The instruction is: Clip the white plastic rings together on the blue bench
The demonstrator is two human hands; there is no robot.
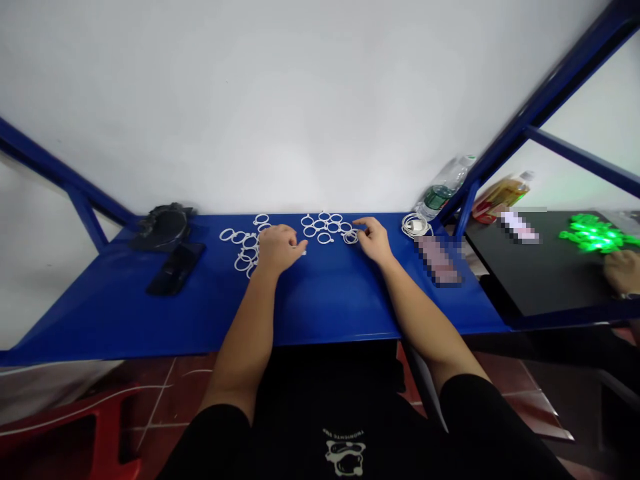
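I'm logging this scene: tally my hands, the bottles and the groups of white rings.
Hands: 2 (left hand, right hand)
Bottles: 2 (green-labelled bottle, yellowish bottle)
White ring groups: 2 (left group, right group)
Total: 6

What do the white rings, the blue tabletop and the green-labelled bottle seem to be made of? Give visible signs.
White rings: probably plastic, smooth and opaque, judging by their even colour and small nubs.
Blue tabletop: perhaps painted metal or laminate; a soft sheen shows.
Green-labelled bottle: likely clear plastic, since its upper part is see-through.
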